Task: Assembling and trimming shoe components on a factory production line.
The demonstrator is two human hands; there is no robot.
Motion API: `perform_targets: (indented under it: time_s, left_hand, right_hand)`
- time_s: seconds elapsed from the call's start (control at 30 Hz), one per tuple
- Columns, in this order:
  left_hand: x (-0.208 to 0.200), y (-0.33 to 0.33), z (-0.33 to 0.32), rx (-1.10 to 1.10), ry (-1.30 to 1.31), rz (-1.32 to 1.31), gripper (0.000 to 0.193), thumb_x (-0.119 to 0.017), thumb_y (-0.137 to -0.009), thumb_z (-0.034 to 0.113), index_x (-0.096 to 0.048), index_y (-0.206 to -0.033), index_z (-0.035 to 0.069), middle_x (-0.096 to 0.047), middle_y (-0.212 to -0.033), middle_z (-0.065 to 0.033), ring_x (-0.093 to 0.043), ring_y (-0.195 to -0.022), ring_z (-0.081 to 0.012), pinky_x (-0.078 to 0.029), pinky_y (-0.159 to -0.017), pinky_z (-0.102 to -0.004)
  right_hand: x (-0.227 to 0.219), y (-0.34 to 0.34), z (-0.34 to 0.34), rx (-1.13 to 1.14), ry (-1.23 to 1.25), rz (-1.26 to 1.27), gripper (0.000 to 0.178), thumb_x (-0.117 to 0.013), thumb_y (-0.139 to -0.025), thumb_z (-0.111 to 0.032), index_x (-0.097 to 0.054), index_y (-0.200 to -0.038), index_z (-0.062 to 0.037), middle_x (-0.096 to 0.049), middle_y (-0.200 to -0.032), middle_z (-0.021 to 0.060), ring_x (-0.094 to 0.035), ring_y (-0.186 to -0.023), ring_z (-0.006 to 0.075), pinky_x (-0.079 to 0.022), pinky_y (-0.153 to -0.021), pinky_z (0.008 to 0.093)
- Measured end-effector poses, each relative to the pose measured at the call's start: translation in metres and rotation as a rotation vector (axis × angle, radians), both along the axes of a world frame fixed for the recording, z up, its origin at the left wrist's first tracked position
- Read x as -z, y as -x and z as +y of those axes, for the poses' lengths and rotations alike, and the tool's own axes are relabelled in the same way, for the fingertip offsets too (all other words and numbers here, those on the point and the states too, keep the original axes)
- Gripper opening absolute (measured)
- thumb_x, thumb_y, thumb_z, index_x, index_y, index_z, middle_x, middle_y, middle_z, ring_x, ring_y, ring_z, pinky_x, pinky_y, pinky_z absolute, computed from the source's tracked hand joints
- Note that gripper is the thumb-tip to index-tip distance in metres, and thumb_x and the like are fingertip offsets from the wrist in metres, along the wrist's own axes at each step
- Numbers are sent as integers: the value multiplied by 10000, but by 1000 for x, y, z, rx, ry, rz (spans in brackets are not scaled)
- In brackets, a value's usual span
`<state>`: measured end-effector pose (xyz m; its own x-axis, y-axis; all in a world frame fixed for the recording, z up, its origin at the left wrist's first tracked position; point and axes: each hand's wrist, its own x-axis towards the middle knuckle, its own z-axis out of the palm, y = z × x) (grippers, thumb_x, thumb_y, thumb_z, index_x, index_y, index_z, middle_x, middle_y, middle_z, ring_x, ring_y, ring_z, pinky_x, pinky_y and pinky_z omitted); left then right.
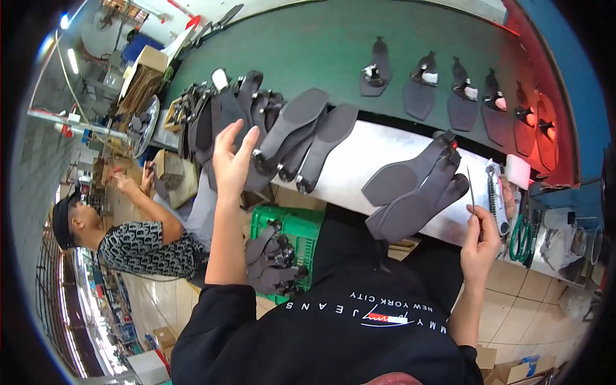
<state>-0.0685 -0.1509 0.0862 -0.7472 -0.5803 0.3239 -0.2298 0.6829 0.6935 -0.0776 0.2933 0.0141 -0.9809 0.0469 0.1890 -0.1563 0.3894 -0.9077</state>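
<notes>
My left hand [234, 157] is raised at the left end of the metal bench, thumb and fingers apart, with nothing in it. Just beyond it lies a group of dark grey sandals [295, 122], soles up and overlapping; whether the fingertips touch any is unclear. In my right hand [480, 247], thumb and fingers pinch a thin pointed metal tool [471, 186], held upright. Between my hands, nearer the right one, a few more dark grey sandals [414, 192] lie stacked at the bench's front edge.
A green conveyor belt [308, 45] carries several spaced sandals [462, 96] toward a red-lit housing [558, 96]. Scissors with green handles [521, 237] and a white block [518, 170] sit at the right. A green crate [314, 231] holds sandals below. A co-worker [147, 237] works at left.
</notes>
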Motion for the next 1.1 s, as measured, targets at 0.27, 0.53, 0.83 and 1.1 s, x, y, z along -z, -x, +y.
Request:
perform_targets:
  time_s: [0.27, 0.53, 0.83, 1.1]
  left_hand:
    - [27, 183, 103, 310, 83, -217, 666, -713, -777, 476, -581, -1267, 45, -584, -1231, -199, -577, -1118, -277, -450, -936, -359]
    - [133, 273, 128, -38, 294, -116, 581, -771, -722, 355, -591, -1224, 123, -575, -1087, -170, -591, -995, -338, -476, -889, -408]
    - [27, 134, 177, 632, -830, 236, 284, -785, -749, 18, -629, -985, 2, -663, -891, -38, -609, -769, -90, -505, -710, -238]
    - [40, 6, 184, 827, -1248, -47, 282, -672, -829, -42, -655, -1107, -3, -640, -1199, -110, -622, -967, -119, -514, -855, -273]
  right_hand:
    - [29, 46, 34, 115, -513, 153, 173, -585, -831, -32, -650, -991, -17, -600, -903, 136, -577, -889, 327, -461, -806, 393]
    - [30, 51, 16, 92, -655, 176, 395, -650, -801, -61, -612, -1191, -111, -582, -944, 82, -549, -914, 280, -460, -818, 379]
    - [-1, 52, -5, -334, 795, -74, 363, -670, -895, -262, -500, -1093, -10, -554, -1223, 178, -538, -1167, 284, -383, -1031, 395]
    - [-39, 31, -48, -505, 1135, -14, 360, -709, -783, -201, -576, -1041, 13, -591, -952, 95, -599, -888, 201, -433, -981, 439]
